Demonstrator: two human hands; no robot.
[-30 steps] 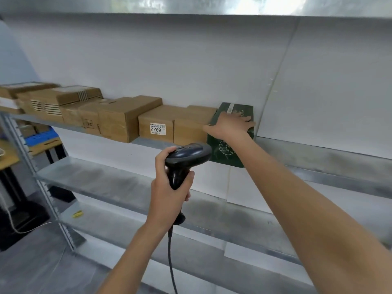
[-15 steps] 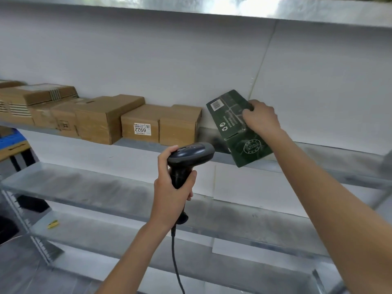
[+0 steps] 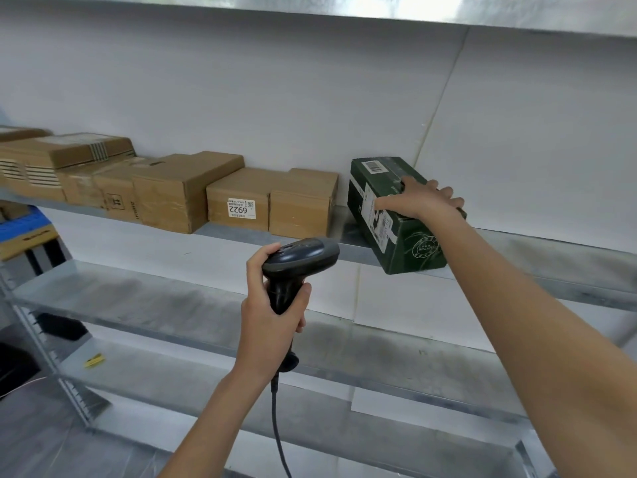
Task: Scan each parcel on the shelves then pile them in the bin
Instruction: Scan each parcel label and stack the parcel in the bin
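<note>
The green parcel (image 3: 403, 236) sits at the front edge of the upper shelf (image 3: 551, 243), its near end jutting past the lip and its top face carrying a small barcode label (image 3: 375, 166) at the far end; a long white label (image 3: 374, 215) runs down its left side. The right hand (image 3: 422, 201) lies over the parcel's top, thumb down the left side and fingers curled over the far edge, gripping it.

Below and to the left of the parcel, the left hand (image 3: 270, 315) is wrapped tight around the handle of the black scanner (image 3: 300, 258), whose head points up toward the parcel; its cable (image 3: 275, 426) hangs down from the grip. To the left of the parcel, along the same shelf, a row of brown cartons (image 3: 186, 191) waits, one marked 6922 (image 3: 241, 208).

The step in hand looks like scanning this parcel. The next move probably calls for turning a barcode squarely toward the scanner's head, or raising the scanner to it, then pulling the trigger. After that the parcel has to go to the bin, which is not in view. With one hand carrying it, the grip should stay firm as it clears the shelf lip.
</note>
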